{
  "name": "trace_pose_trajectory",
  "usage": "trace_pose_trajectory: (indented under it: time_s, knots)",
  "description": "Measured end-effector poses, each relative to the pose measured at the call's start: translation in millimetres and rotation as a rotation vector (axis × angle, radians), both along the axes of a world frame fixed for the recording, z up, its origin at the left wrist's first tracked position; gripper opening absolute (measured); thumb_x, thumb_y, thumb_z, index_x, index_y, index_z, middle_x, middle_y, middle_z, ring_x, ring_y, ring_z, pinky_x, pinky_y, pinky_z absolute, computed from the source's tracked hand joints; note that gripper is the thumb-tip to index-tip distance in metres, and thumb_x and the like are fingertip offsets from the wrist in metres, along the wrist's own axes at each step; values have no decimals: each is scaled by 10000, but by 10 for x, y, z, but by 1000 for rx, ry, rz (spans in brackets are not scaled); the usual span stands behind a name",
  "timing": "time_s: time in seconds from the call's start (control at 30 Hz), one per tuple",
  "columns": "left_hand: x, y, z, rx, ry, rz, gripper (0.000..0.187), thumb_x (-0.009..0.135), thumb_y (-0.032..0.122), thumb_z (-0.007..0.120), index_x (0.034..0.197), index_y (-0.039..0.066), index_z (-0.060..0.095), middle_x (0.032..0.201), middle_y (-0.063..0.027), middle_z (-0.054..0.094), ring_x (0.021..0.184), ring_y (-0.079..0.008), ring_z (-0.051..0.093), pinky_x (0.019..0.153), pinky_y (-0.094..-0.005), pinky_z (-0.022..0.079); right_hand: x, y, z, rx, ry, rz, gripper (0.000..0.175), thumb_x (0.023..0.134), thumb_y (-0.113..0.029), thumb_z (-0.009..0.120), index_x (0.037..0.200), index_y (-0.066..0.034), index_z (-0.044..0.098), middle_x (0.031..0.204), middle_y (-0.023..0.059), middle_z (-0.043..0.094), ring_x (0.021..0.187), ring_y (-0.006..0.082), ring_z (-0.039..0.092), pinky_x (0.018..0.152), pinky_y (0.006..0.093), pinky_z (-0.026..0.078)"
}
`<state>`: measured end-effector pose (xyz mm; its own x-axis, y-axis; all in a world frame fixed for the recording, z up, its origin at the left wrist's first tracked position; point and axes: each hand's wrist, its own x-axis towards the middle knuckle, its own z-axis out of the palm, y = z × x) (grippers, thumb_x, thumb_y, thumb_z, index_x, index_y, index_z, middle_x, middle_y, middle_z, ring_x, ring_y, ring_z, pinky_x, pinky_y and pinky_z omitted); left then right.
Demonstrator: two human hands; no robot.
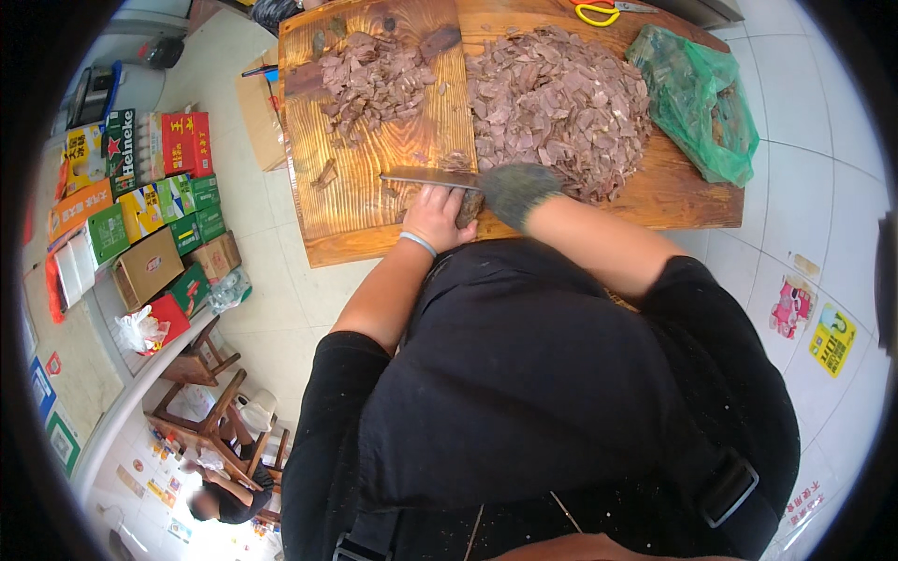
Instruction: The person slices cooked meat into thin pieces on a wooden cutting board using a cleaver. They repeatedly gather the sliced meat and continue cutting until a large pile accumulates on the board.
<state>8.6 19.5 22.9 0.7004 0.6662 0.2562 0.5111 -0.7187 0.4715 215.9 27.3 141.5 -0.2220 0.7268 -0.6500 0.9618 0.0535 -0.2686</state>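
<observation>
My right hand [520, 195], in a dark knitted glove, grips a knife [429, 175] whose blade lies crosswise over a wooden board [379, 217]. Under and beside the blade, my bare left hand [433, 216] holds down a dark brown chunk, seemingly cooked meat [470, 207]; fingers and blade partly hide it. A few thin slices [456, 161] lie just beyond the blade. Farther up the board is a loose heap of sliced meat [379, 80]. A much larger heap of slices [558, 105] covers the table to the right, beyond my gloved hand.
A green plastic bag [694, 105] with brown contents rests at the table's [691, 203] right side. Yellow-handled scissors [607, 12] lie at the far edge. Stacked cartons [147, 266] and wooden stools [210, 414] stand left. A person [235, 498] sits in the background.
</observation>
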Motion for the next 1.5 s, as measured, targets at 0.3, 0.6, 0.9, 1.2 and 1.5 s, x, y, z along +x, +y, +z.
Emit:
trace_pose_trajectory:
  time_s: [0.3, 0.6, 0.9, 1.2, 1.5]
  knots:
    - [5, 8, -7, 39, -44, -18, 692, 641, 393, 839, 1199, 21, 668, 1155, -176, 608, 1068, -394, 585, 907, -486, 527, 369, -267, 235, 10, -2, 16, 264, 950, -214, 549, 1101, -96, 730, 1050, 175, 746, 1014, 346, 729, 853, 483, 574]
    - [36, -31, 108, -68, 82, 49, 634, 638, 384, 828, 1156, 52, 676, 1182, -134, 615, 1101, -341, 579, 951, -475, 507, -146, 142, -252, 33, 48, -34, 304, 949, -209, 534, 1124, -69, 740, 1128, 175, 743, 1049, 352, 724, 888, 477, 574]
    - [130, -45, 299, 18, 85, 273, 666, 609, 281, 855, 1206, 73, 645, 1278, -149, 551, 1148, -409, 503, 1005, -492, 457, 493, -379, -7, 168, 49, -230, 228, 937, -190, 541, 1048, -79, 707, 941, 191, 734, 903, 381, 721, 794, 525, 566]
    - [63, 81, 369, -4, 155, 84, 645, 676, 345, 856, 1236, 74, 682, 1261, -132, 603, 1183, -388, 521, 1042, -508, 434, 428, -636, -84, 161, 44, -247, 224, 934, -161, 534, 1059, -83, 703, 947, 181, 739, 902, 375, 723, 785, 527, 564]
    - [-1, 101, 61, 51, 63, 55, 631, 688, 360, 834, 1230, 70, 689, 1220, -129, 650, 1141, -361, 605, 1000, -468, 484, 417, -636, -34, 236, 34, -113, 232, 948, -171, 530, 1075, -92, 707, 934, 167, 740, 885, 366, 727, 752, 520, 554]
